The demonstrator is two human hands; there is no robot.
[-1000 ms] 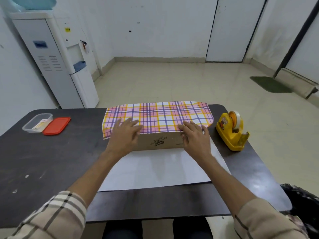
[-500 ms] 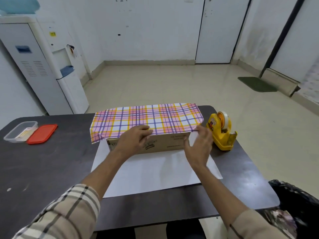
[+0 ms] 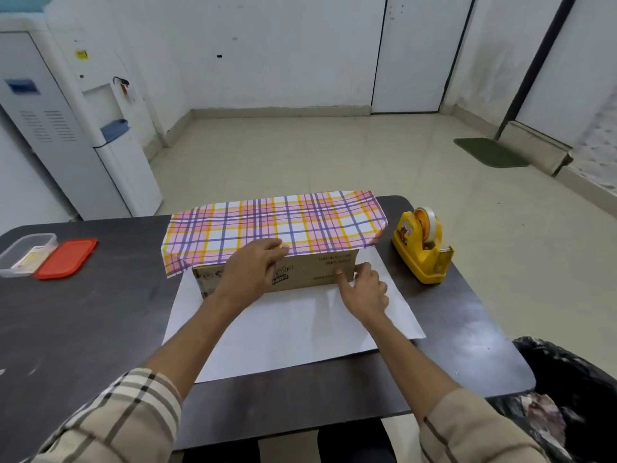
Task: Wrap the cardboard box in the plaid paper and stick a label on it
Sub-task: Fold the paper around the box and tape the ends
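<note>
Two hands work at the box's near face. The left hand (image 3: pixel 252 274) lies flat over the box (image 3: pixel 317 270), fingers (image 3: pixel 275 246) stretched up to the top front edge, where they press down the hem of the paper (image 3: pixel 273 222). The right hand (image 3: pixel 365 292) sits low at the box's right front corner. Its index finger is straight against the cardboard and its thumb is up beside the corner, with the other fingers curled in. Whether it actually grips the box I cannot tell.

The box stands lengthwise across the table (image 3: pixel 83 329), with its printed brown front towards the person. The plaid paper covers its top, overhanging both ends and drooping at the left. Under the box a white sheet (image 3: pixel 283 332) spreads towards the person, reaching close to the table's near edge.

Just right of the box, off the sheet, stands a yellow tape dispenser (image 3: pixel 422 250) holding a roll. Far left on the table are a clear tub (image 3: pixel 26 252) and a red lid (image 3: pixel 66 258), side by side and touching. A black bin bag (image 3: pixel 574 396) sits past the table's near right corner. Beyond the table, a water dispenser (image 3: pixel 83 128) stands at the left wall and a green mat (image 3: pixel 490 152) lies on the floor to the right.
</note>
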